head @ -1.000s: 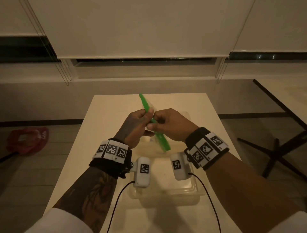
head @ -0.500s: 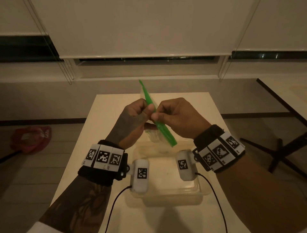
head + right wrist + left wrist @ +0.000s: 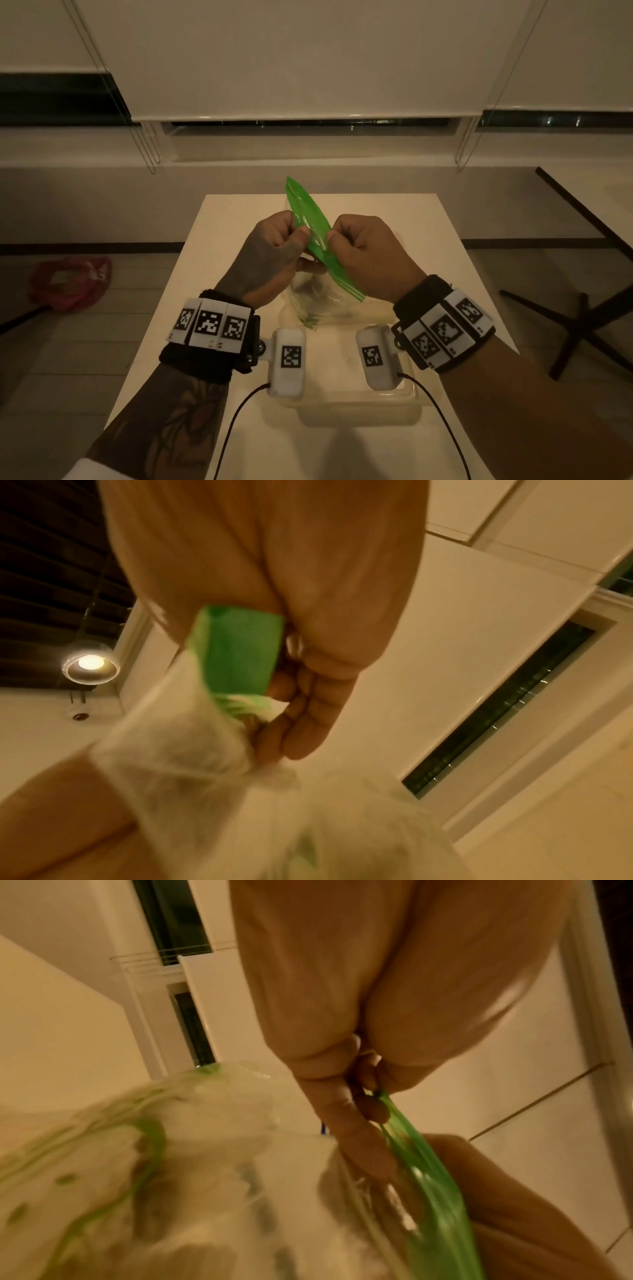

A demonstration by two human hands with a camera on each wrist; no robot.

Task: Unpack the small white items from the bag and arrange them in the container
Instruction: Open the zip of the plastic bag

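A clear plastic bag (image 3: 317, 301) with a green zip strip (image 3: 317, 236) hangs in the air over a clear shallow container (image 3: 356, 407) on the white table (image 3: 445, 260). My left hand (image 3: 274, 246) pinches the left lip of the strip and my right hand (image 3: 370, 253) pinches the right lip, with a narrow gap showing between the two lips. The left wrist view shows the strip (image 3: 428, 1177) and the blurred bag (image 3: 171, 1164) with pale contents; single white items cannot be made out. In the right wrist view the green strip (image 3: 236, 650) lies against my curled fingers (image 3: 308, 696).
The container sits near the table's front edge, under my wrists. A red bag (image 3: 68, 281) lies on the floor at the left. A dark-edged table (image 3: 589, 212) with a cross-shaped base (image 3: 582, 325) stands to the right. A wall with window blinds (image 3: 308, 58) runs behind the table.
Both hands have lifted the bag higher above the container and drawn slightly apart, so the green strip's two lips have parted in the middle.
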